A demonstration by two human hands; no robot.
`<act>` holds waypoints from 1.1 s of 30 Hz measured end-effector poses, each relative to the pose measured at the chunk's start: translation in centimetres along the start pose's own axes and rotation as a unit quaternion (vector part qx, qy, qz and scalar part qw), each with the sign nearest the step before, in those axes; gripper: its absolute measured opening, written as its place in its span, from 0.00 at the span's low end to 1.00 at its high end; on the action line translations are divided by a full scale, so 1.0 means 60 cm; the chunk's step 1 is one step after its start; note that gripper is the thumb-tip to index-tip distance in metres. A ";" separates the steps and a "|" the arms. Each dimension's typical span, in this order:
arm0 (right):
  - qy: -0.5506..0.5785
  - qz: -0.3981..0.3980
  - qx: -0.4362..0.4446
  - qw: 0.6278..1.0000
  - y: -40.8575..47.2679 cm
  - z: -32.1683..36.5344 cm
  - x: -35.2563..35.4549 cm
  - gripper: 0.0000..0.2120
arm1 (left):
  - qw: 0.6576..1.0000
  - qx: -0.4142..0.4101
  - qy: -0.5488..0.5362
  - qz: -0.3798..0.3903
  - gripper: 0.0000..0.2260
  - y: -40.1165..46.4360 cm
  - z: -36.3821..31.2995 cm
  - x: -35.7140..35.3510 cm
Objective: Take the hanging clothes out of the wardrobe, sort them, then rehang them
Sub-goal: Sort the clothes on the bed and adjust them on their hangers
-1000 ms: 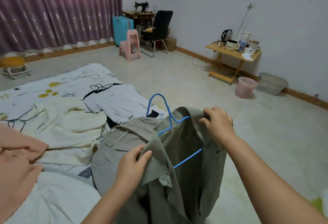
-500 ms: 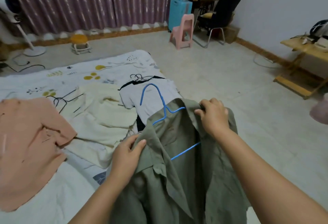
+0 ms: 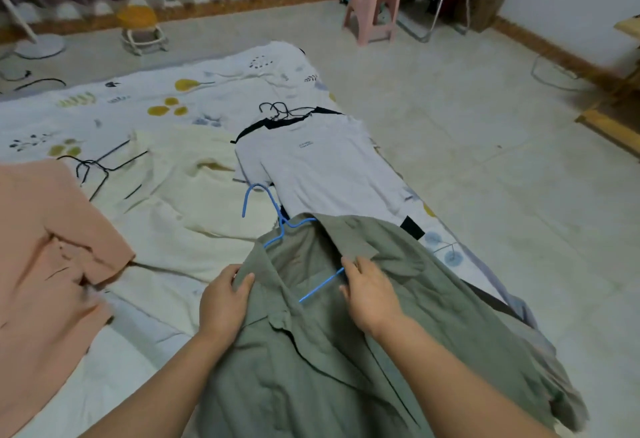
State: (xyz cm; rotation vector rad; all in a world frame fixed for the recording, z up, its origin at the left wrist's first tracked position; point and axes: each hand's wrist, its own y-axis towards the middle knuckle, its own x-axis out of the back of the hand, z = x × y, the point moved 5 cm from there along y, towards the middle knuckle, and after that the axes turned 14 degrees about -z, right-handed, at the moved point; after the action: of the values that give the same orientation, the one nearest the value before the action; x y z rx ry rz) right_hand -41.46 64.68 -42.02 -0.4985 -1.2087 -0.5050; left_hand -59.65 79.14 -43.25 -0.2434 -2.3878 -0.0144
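Gripping 1 green shirt w/ L hand & R hand, 1 blue hanger inside; 3 garments lying beyond.

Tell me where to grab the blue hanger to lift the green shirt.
Take the blue hanger at its neck, just below the hook, coming from above. The hook and neck stick out bare past the green shirt collar, while both shoulder arms lie mostly under cloth.

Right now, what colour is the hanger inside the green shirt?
Blue hanger, seen in the head view, inside the green shirt.
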 end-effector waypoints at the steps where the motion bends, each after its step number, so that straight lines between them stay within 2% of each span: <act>1: -0.004 0.009 0.000 1.000 0.006 0.003 -0.019 0.25 | 1.000 -0.002 0.026 0.005 0.12 0.008 0.012 -0.009; 3: -0.015 0.028 -0.001 1.000 0.017 0.013 -0.053 0.26 | 0.993 -0.013 0.118 0.011 0.20 0.020 0.038 -0.026; 5: -0.022 0.056 -0.001 0.998 0.026 0.026 -0.085 0.27 | 0.977 -0.064 0.201 0.014 0.25 0.015 0.052 -0.039; 7: -0.025 0.100 -0.005 0.995 0.027 0.039 -0.120 0.27 | 0.954 -0.183 0.235 0.021 0.25 -0.002 0.067 -0.060; 9: -0.030 0.144 -0.009 0.989 0.023 0.046 -0.156 0.28 | 0.920 -0.288 0.257 0.065 0.21 -0.028 0.091 -0.082; 12: -0.060 0.197 -0.009 0.979 0.012 0.042 -0.196 0.27 | 0.879 -0.270 0.319 0.229 0.23 -0.048 0.147 -0.103; 15: -0.068 0.219 -0.017 0.973 0.012 0.042 -0.199 0.26 | 0.855 -0.266 0.334 0.295 0.24 -0.044 0.171 -0.105; 17: -0.056 0.215 -0.027 0.975 0.015 0.053 -0.188 0.24 | 0.868 -0.251 0.311 0.294 0.22 -0.039 0.153 -0.101; 22: -0.059 0.187 -0.017 0.980 0.009 0.080 -0.141 0.19 | 0.868 -0.171 0.343 0.315 0.14 -0.023 0.094 -0.084; 27: -0.038 0.152 0.009 0.988 -0.019 0.107 -0.067 0.14 | 0.897 -0.164 0.302 0.279 0.15 -0.026 0.036 -0.029; 33: -0.035 0.125 0.061 0.990 -0.086 0.145 0.010 0.14 | 0.924 -0.147 0.257 0.244 0.16 -0.092 0.000 0.068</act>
State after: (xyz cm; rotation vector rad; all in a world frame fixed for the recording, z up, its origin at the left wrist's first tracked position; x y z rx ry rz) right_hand -50.90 65.86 -38.54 -0.5570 -1.2152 -0.2004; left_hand -63.56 74.44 -40.19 -0.8606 -1.7432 -0.1835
